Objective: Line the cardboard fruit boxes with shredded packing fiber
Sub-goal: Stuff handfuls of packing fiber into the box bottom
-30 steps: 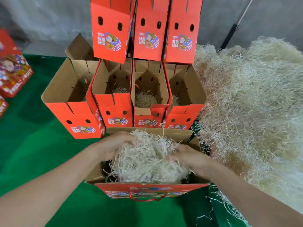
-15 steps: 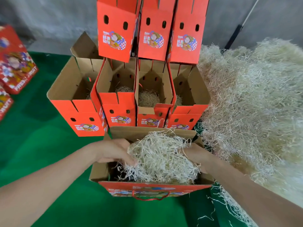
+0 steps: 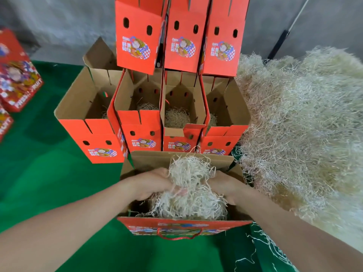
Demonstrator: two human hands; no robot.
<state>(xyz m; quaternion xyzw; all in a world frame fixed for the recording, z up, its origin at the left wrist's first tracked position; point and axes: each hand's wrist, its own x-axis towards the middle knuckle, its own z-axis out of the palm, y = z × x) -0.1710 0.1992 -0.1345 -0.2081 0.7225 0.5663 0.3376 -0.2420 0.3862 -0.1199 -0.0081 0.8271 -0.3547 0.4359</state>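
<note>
A person's left hand [image 3: 151, 183] and right hand [image 3: 225, 186] meet over an open cardboard fruit box [image 3: 182, 158]. Between them is a wad of shredded packing fiber [image 3: 188, 193]. The left fingers [image 3: 179, 191] curl into the pale strands and grip them. The right hand closes on the wad from the opposite side, its fingers mostly buried in the fiber. The wad narrows where the two hands squeeze it. Its top tuft rises above the fingers, and its lower part spreads beneath them inside the box, reaching the near wall.

Below the hands, the box's red printed front panel [image 3: 176, 226] carries a red cord handle [image 3: 178, 236]. Just beyond the fingertips stands a row of four open boxes [image 3: 94, 138], each with a little fiber at the bottom. Three more red boxes [image 3: 137, 46] are stacked on the row's far edge.

To the right of the right hand, a large heap of loose fiber [image 3: 304, 124] covers that side of the green cloth [image 3: 49, 173], and stray strands trail down beside the forearm. Well to the left of the left hand lie printed red boxes [image 3: 17, 79]. A dark pole [image 3: 279, 44] leans against the grey wall behind the heap.
</note>
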